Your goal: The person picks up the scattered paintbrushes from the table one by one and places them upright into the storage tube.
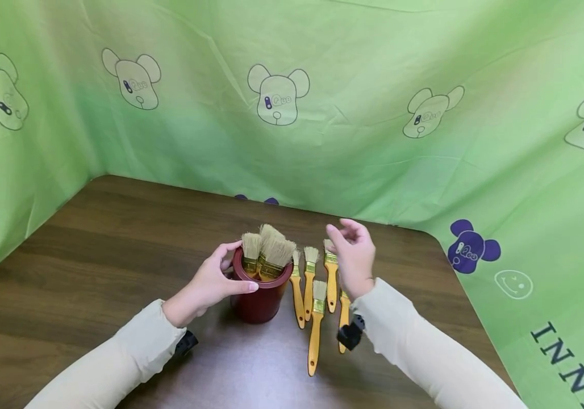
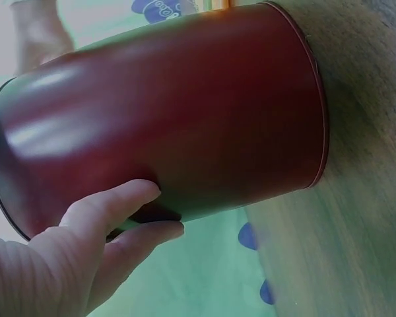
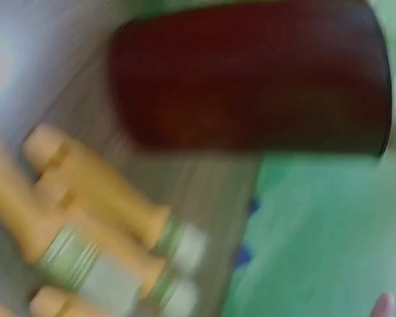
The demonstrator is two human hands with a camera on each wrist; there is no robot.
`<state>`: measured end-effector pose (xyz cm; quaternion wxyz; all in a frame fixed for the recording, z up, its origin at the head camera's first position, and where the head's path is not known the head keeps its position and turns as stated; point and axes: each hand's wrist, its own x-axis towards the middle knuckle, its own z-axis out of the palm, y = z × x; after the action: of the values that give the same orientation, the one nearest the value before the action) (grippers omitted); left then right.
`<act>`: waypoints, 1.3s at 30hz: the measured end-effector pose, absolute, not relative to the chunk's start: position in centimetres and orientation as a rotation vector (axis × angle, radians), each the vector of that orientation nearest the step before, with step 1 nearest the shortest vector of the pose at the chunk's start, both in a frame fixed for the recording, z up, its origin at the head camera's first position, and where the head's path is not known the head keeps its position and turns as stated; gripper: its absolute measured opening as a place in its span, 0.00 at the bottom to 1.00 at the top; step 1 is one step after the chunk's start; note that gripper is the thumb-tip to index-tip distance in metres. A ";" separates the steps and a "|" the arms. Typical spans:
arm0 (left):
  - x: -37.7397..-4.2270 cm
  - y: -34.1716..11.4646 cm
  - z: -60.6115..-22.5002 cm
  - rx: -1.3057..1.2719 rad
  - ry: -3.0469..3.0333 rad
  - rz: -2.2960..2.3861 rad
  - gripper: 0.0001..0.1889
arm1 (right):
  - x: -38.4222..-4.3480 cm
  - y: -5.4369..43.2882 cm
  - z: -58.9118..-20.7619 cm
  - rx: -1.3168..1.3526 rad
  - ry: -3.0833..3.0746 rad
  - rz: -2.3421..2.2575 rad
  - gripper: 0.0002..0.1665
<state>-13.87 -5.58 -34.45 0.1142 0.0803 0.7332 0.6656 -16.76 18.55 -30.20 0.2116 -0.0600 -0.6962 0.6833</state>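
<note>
My left hand grips a dark red cylindrical pot near its rim, thumb across the front and fingers round the left side. Several paintbrushes stand in the pot, their pale bristles upward. In the left wrist view the pot's smooth wall fills much of the frame. To the right of the pot, my right hand is raised above the table, fingers loosely bent and holding nothing. Near it lie several more paintbrushes with yellow handles, one of them closer to me. The right wrist view shows some handles, blurred.
The brown wooden table extends to the left of the pot. Green cloth printed with bear heads hangs behind the table and along both sides. Dark wrist devices sit below both cuffs.
</note>
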 end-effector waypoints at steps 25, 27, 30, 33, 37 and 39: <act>-13.8 -5.5 -34.4 0.232 2.161 1.941 0.45 | -13.3 27.8 -38.6 -0.716 -2.691 1.877 0.36; -13.9 -5.4 -34.4 0.231 2.159 1.944 0.45 | -13.3 27.8 -38.6 -0.698 -2.742 1.824 0.37; -13.8 -5.3 -34.4 0.237 2.155 1.950 0.45 | -13.6 27.7 -38.7 -0.686 -2.819 1.755 0.39; -13.8 -5.4 -34.4 0.229 2.154 1.948 0.45 | -13.9 27.4 -38.9 -0.672 -2.901 1.676 0.42; -13.7 -5.5 -34.3 0.226 2.157 1.943 0.45 | -14.2 27.1 -39.0 -0.630 -2.995 1.557 0.41; -13.8 -5.5 -34.3 0.235 2.154 1.944 0.45 | -14.2 27.2 -38.9 -0.615 -3.032 1.508 0.40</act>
<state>-13.76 -5.51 -34.26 0.1150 0.0803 0.7350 0.6634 -14.22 27.20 -38.94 -0.1492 -0.1768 -0.8711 0.4332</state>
